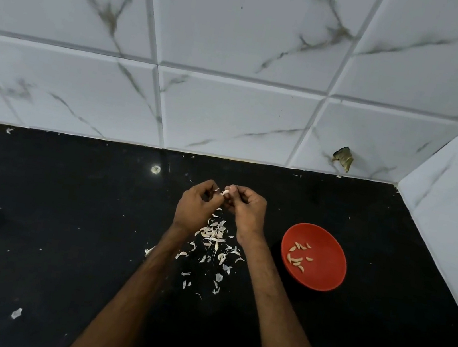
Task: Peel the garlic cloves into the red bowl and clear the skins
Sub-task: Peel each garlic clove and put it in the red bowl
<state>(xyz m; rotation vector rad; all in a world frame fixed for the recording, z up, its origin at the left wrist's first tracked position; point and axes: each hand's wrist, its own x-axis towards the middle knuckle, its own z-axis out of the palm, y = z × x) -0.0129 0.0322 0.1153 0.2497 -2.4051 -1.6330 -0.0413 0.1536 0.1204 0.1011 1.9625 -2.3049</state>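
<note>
A: Now, entry one: the piece in work?

B: Garlic clove (225, 193), centre of the frame, raised above the black surface (64, 222). Left hand (196, 208) pinches one end with curled fingers. The right hand (247, 210) pinches the other end, fingers curled likewise. How much skin it bears is too small to tell.

A: Entry two: destination?

B: Red bowl (330, 243), right of centre, apart from both hands. Contents: a small lot of peeled cloves (297, 257), gathered in its left half.

A: Entry three: waste?

B: Skins (215, 235), a loose pile on the surface directly below the hands, scattering toward the lower centre. One stray flake (16, 313) at lower left, well apart from the rest.

A: Handling notes for the step?

B: My judgement: let the left hand hold the clove steady while the right thumbnail lifts the skin at the root end and strips it lengthwise, in one piece rather than crumbs. Work directly over the pile, so flakes fall where the rest lie and the later sweep is short. Keep the peeling away from the bowl, lest skin drop among the clean cloves. Carry the clove across to the right only once it is bare, and drop it from low down.
</note>
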